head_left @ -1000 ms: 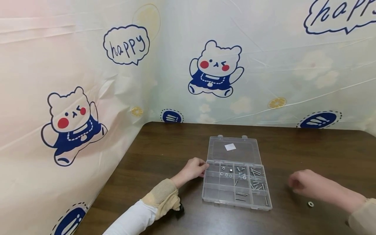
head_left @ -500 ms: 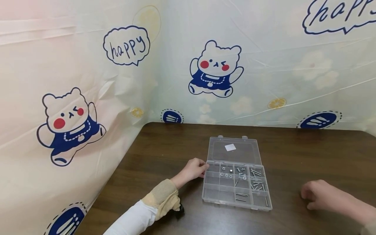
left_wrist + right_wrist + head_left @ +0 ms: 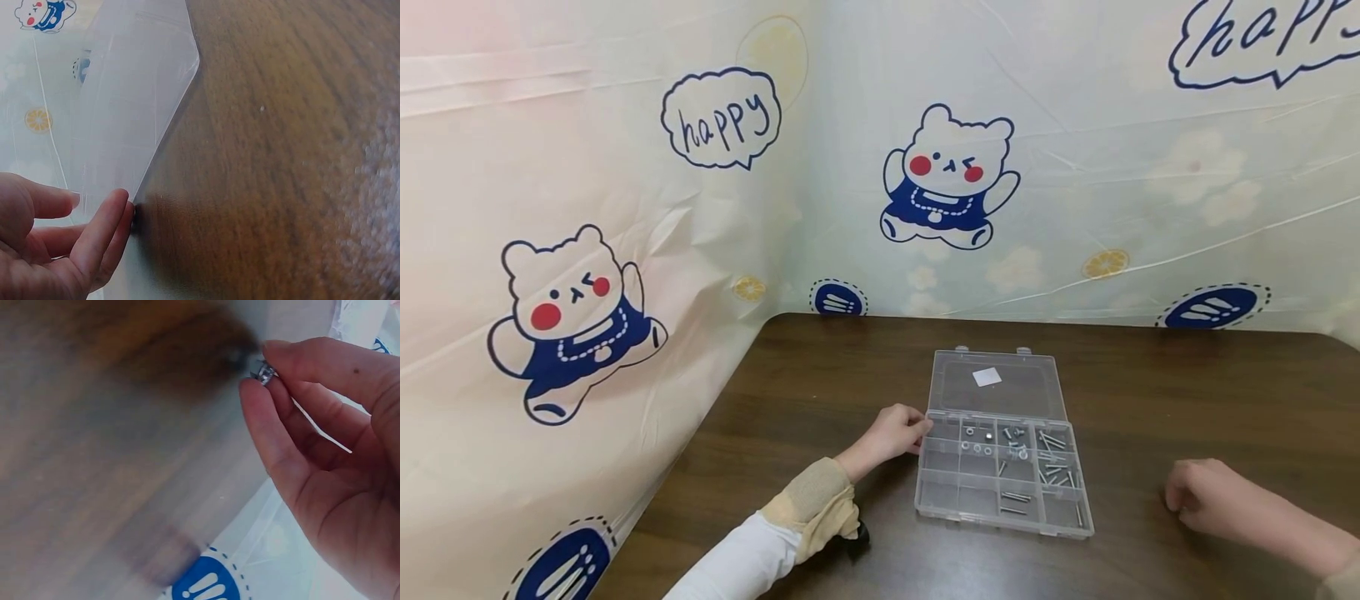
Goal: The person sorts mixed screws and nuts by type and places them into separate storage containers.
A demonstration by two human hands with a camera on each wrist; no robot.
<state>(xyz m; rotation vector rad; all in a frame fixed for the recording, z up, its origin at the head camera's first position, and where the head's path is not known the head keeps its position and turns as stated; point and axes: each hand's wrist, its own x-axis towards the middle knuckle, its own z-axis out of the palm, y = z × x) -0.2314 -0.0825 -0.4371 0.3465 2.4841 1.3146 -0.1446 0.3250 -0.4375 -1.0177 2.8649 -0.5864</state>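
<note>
In the head view, a clear plastic compartment box (image 3: 951, 498) lies on the table with its lid (image 3: 1018, 396) folded back. Several screws (image 3: 1015, 497) and nuts (image 3: 977, 448) sit in its compartments. My left hand (image 3: 891, 433) holds the box by its left edge, near the hinge; the left wrist view has thumb and fingers around that edge. Well to the right of the box, my right hand (image 3: 1217, 500) is low over the table. In the right wrist view its thumb and fingertips pinch a small shiny metal nut (image 3: 264, 373), partly hidden by the fingers.
The brown wooden table (image 3: 820, 375) extends around the box on all sides. A cloth backdrop (image 3: 842, 192) with bear drawings hangs behind and to the left. A small white label (image 3: 987, 377) shows on the lid.
My right hand has moved right and toward me, onto the nut that lay on the table, and now pinches it. The left hand and the box have stayed put.
</note>
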